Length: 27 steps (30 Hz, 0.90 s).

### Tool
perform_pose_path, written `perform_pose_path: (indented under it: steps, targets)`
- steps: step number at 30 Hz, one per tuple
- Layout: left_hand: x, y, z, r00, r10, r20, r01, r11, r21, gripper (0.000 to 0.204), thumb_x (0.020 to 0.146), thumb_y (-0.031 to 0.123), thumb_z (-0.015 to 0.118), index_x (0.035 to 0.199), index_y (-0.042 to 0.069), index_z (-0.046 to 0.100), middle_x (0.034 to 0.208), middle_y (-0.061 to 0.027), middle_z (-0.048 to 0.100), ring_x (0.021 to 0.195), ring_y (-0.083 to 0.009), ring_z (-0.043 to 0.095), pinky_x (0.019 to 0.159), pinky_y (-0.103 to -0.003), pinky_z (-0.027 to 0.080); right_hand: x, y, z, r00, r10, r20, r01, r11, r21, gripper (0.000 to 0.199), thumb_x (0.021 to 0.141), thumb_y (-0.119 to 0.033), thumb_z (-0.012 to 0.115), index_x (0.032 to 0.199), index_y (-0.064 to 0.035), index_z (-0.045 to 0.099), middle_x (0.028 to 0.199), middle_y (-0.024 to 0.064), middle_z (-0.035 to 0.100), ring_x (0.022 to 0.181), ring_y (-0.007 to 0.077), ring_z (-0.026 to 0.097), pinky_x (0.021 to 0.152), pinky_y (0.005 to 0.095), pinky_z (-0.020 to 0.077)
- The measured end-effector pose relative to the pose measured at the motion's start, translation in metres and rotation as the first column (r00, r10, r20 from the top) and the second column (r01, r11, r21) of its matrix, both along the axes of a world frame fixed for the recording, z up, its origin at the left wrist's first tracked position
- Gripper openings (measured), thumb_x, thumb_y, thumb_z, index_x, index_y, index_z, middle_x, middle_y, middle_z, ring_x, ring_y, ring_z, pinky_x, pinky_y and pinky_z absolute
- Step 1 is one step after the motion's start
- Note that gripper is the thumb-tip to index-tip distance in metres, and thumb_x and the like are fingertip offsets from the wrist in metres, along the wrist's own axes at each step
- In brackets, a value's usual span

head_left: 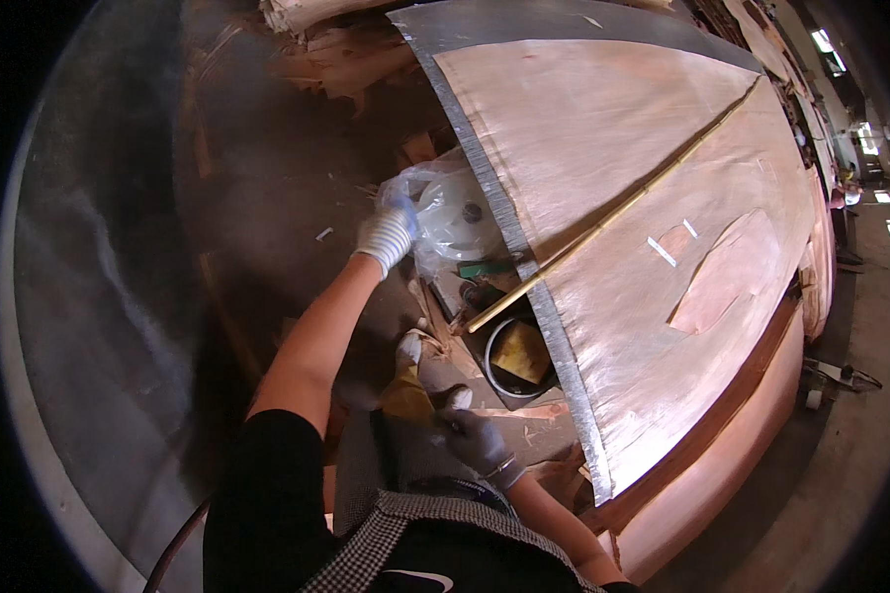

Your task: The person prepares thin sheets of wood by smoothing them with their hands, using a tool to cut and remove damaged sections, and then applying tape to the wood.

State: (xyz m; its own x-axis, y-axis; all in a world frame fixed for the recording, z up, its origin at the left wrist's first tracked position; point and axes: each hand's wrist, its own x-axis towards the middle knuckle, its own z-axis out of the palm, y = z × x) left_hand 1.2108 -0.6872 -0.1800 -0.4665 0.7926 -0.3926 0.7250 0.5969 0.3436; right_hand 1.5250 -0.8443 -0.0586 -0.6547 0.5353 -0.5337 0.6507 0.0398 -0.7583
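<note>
My left hand (391, 232), in a white striped glove, reaches forward to a clear plastic bag (430, 222). Its fingers are closed on the near side of the bag. Inside the bag, or beneath it, shows a round white roll (465, 211) with a dark centre. My right hand (480, 442), in a grey glove, stays low in front of my body with its fingers curled. A blurred yellow piece (405, 395) shows just left of its fingertips; whether the hand holds it I cannot tell.
To the right, a large pale wood veneer sheet (623, 148) covers a grey-edged table (571, 381). A bamboo stick (603, 219) and a loose veneer piece (727, 272) lie on it. Below its edge stands a round bucket (491, 368) with a yellow sponge-like block (521, 353). Scraps litter the floor.
</note>
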Motion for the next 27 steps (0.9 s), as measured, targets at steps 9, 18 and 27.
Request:
perform_pose_path:
  steps: [9, 18, 27]
  targets:
    - [-0.04, -0.031, -0.108, 0.95, -0.141, 0.278, 0.085, 0.975, 0.207, 0.033, 0.077, 0.024, 0.067, 0.105, 0.007, 0.063, 0.094, -0.0195, 0.064, 0.082, -0.0361, 0.061, 0.077, -0.041, 0.048, 0.065, -0.016, -0.017, 0.97, -0.187, 0.153, 0.202, 0.975, -0.091, 0.023, 0.081, -0.004, 0.056, 0.103, -0.0037, 0.064, 0.094, 0.0124, 0.067, 0.088, 0.0181, 0.065, 0.079, 0.0299, 0.0495]
    - [0.097, -0.168, 0.096, 0.727, -0.58, 0.368, 0.644, 0.761, -0.073, 0.029, 0.087, 0.032, 0.048, 0.088, 0.009, 0.065, 0.085, -0.014, 0.065, 0.078, -0.0313, 0.063, 0.072, -0.043, 0.05, -0.013, 0.031, -0.029, 0.941, -0.338, -0.009, 0.334, 0.935, -0.116, 0.017, 0.083, -0.008, 0.058, 0.097, 0.0002, 0.063, 0.069, 0.0083, 0.063, 0.051, 0.0121, 0.058, 0.047, 0.0264, 0.0481]
    - [0.148, -0.186, 0.05, -0.09, 0.291, 0.953, -0.148, 0.942, -0.301, 0.025, 0.09, 0.012, 0.055, 0.113, 0.001, 0.059, 0.097, -0.0044, 0.064, 0.085, -0.0128, 0.059, 0.077, -0.026, 0.047, 0.013, 0.024, -0.027, 0.871, -0.491, 0.015, 0.447, 0.779, -0.44, 0.015, 0.084, -0.013, 0.063, 0.092, -0.0006, 0.064, 0.072, 0.0035, 0.064, 0.057, 0.0085, 0.057, 0.052, 0.026, 0.0468]
